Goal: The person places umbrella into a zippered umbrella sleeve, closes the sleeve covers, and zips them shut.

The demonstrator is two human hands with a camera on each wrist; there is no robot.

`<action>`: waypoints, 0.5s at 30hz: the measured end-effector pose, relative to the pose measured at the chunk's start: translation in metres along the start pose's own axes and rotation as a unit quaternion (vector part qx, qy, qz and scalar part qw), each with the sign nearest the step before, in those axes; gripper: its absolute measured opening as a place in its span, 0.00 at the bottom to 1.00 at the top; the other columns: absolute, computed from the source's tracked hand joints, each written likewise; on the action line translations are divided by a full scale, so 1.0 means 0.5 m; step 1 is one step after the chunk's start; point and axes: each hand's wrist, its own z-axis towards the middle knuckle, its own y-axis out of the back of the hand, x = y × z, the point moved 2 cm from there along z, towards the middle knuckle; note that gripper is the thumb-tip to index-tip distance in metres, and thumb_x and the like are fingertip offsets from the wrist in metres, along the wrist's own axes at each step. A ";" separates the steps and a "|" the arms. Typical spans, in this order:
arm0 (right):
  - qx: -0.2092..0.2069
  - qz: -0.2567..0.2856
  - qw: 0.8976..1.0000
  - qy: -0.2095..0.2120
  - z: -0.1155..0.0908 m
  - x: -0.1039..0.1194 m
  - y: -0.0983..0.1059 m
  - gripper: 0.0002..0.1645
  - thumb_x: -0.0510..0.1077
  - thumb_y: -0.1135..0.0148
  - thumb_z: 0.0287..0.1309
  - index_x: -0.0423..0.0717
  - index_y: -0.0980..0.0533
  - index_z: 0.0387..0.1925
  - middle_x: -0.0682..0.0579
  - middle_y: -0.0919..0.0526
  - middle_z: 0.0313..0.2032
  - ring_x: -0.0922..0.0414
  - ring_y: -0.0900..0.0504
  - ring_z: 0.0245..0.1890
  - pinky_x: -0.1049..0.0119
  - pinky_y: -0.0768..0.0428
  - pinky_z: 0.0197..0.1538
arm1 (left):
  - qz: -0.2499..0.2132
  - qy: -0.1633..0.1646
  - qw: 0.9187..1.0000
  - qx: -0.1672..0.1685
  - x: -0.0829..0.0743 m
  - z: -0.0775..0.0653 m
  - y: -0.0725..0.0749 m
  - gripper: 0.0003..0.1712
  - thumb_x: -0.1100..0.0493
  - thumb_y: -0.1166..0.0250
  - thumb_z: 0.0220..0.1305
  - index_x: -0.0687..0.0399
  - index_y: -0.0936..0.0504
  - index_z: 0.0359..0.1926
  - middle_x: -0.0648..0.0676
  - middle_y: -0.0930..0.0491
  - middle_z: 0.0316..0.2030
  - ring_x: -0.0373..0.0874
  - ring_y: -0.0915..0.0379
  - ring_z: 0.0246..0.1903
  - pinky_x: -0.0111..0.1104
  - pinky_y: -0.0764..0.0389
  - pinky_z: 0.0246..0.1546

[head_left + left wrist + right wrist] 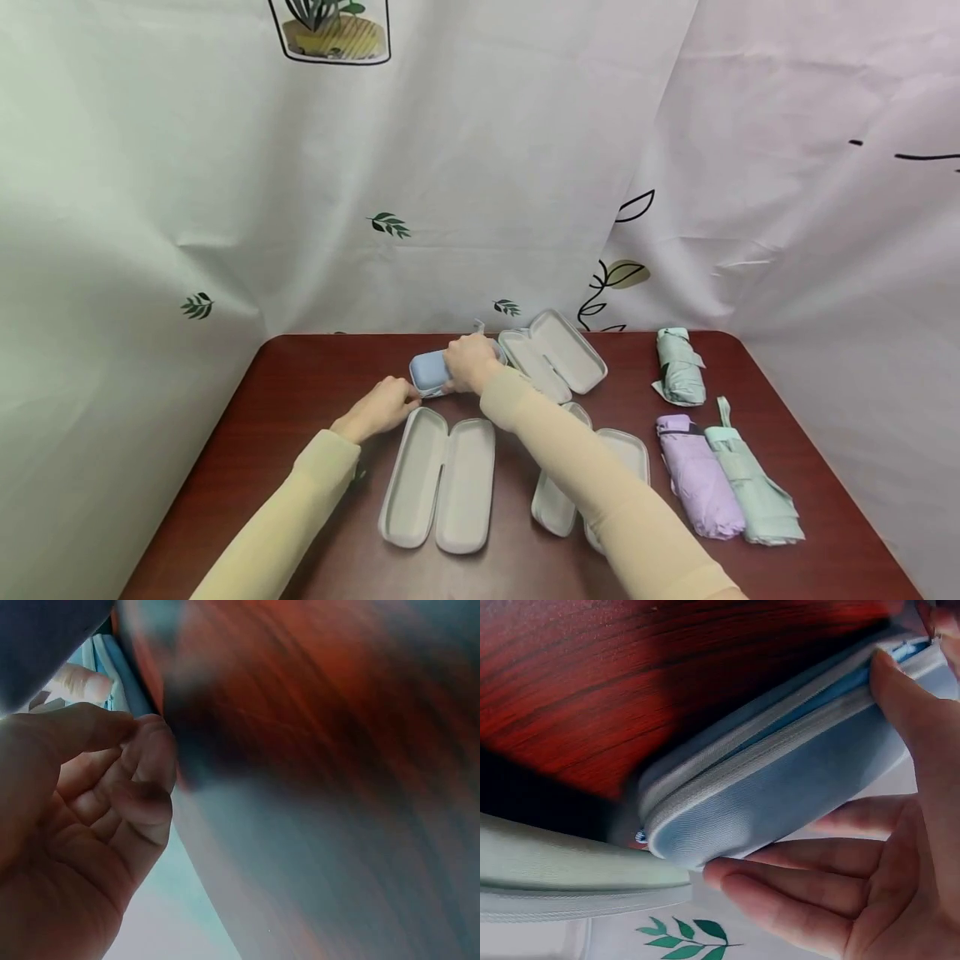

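A blue zip case (429,371) lies toward the back of the table, left of centre. My right hand (471,362) grips it from above; in the right wrist view the thumb (900,694) presses by the zip and the other fingers lie along the opposite side. The zip stands partly apart, with bright blue material (810,712) in the gap. At the case's near left corner, my left hand (382,407) pinches the zip end with thumb and forefinger (146,739); its fingertips hide the pull.
Three pale hard cases lie unfolded: one in front (465,487), one behind on the right (566,350), one partly under my right forearm (555,504). On the right lie folded umbrellas: lilac (697,479), mint (753,492) and another mint one (681,367). A printed curtain (487,167) hangs behind.
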 end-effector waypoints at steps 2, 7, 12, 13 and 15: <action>0.003 -0.020 1.000 0.009 0.000 0.007 -0.001 0.34 0.76 0.45 0.55 0.54 0.16 0.43 0.54 0.15 0.39 0.56 0.18 0.31 0.56 0.22 0.22 | -0.001 0.002 1.000 0.000 0.000 0.002 0.002 0.12 0.68 0.37 0.61 0.52 0.20 0.21 0.44 0.30 0.18 0.36 0.40 0.19 0.30 0.35 0.21; -0.006 -0.057 0.998 0.015 0.001 0.015 -0.007 0.32 0.72 0.50 0.62 0.53 0.15 0.41 0.52 0.15 0.38 0.53 0.18 0.29 0.54 0.22 0.19 | -0.003 0.008 1.000 -0.004 0.000 0.008 0.006 0.13 0.68 0.38 0.60 0.51 0.22 0.20 0.44 0.33 0.17 0.37 0.41 0.18 0.30 0.36 0.20; -0.012 -0.059 0.998 0.000 0.003 0.021 -0.015 0.33 0.71 0.52 0.63 0.51 0.15 0.41 0.50 0.15 0.37 0.50 0.17 0.28 0.52 0.20 0.20 | 0.001 0.005 1.000 -0.010 0.003 0.011 0.006 0.14 0.68 0.39 0.59 0.50 0.24 0.18 0.43 0.35 0.16 0.37 0.41 0.18 0.30 0.37 0.19; -0.013 -0.058 0.998 -0.003 0.004 0.022 -0.016 0.33 0.71 0.51 0.63 0.51 0.15 0.41 0.51 0.15 0.37 0.50 0.17 0.28 0.51 0.20 0.21 | 0.001 0.003 1.000 -0.010 0.004 0.011 0.005 0.15 0.68 0.39 0.58 0.50 0.24 0.18 0.43 0.35 0.15 0.37 0.41 0.18 0.30 0.38 0.19; -0.016 -0.060 0.998 -0.006 0.005 0.028 -0.018 0.32 0.71 0.51 0.62 0.52 0.15 0.41 0.51 0.15 0.37 0.50 0.17 0.27 0.52 0.21 0.20 | 0.001 0.011 1.000 -0.008 0.007 0.012 0.002 0.15 0.67 0.39 0.59 0.48 0.26 0.17 0.42 0.37 0.15 0.36 0.41 0.18 0.29 0.38 0.19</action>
